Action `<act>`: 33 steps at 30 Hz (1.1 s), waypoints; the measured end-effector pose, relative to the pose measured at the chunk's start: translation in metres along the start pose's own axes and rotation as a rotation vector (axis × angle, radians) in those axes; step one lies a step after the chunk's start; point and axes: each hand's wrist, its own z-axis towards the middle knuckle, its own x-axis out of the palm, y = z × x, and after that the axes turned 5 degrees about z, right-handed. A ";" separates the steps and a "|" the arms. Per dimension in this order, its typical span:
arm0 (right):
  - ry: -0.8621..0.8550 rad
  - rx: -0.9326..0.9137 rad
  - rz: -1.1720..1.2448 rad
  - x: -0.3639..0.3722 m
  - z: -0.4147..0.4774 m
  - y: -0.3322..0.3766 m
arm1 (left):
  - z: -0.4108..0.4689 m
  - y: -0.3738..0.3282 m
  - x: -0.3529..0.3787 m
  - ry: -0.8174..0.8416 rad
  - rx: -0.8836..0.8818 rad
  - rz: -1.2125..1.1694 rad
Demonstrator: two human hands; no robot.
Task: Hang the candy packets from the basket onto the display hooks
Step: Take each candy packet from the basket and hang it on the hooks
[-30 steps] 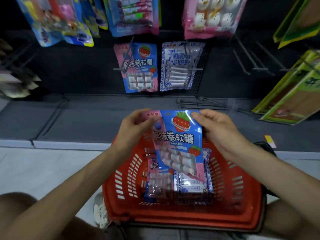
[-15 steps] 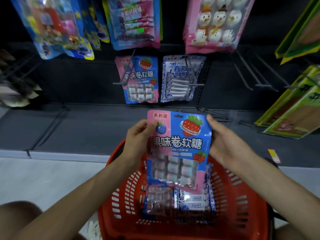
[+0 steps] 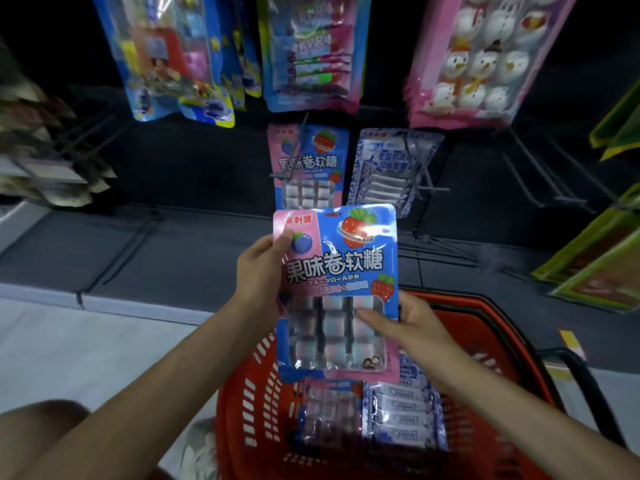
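We hold one candy packet (image 3: pixel 335 271) up: left hand (image 3: pixel 262 268) pinches its top-left edge, right hand (image 3: pixel 410 329) pinches its lower-right side. It is not hung yet; the hook (image 3: pixel 298 143) with a matching packet (image 3: pixel 313 161) is beyond the hands. More packets (image 3: pixel 398 410) lie below in the basket (image 3: pixel 242 410).

glossy plastic candy packet (image 3: pixel 337 271), red slotted plastic basket (image 3: pixel 485 427), thin metal hooks (image 3: pixel 530 174)

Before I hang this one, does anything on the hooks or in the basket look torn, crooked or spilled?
Nothing stands out. The held packet looks intact, the hanging packet sits straight on its hook, and spare packets lie flat in the red basket.
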 end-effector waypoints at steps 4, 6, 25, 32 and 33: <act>0.019 0.002 0.064 0.020 0.005 0.003 | 0.006 -0.008 -0.016 -0.065 0.022 0.005; 0.024 -0.006 0.094 0.025 0.008 0.010 | 0.008 -0.012 -0.022 -0.071 0.034 0.017; -0.059 0.019 0.241 0.065 0.042 0.030 | 0.020 -0.026 -0.053 -0.034 0.070 0.166; -0.083 0.032 0.246 0.069 0.041 0.040 | 0.014 -0.030 -0.055 0.025 -0.029 0.154; -0.083 0.036 0.252 0.069 0.041 0.041 | 0.013 -0.030 -0.055 0.030 -0.036 0.152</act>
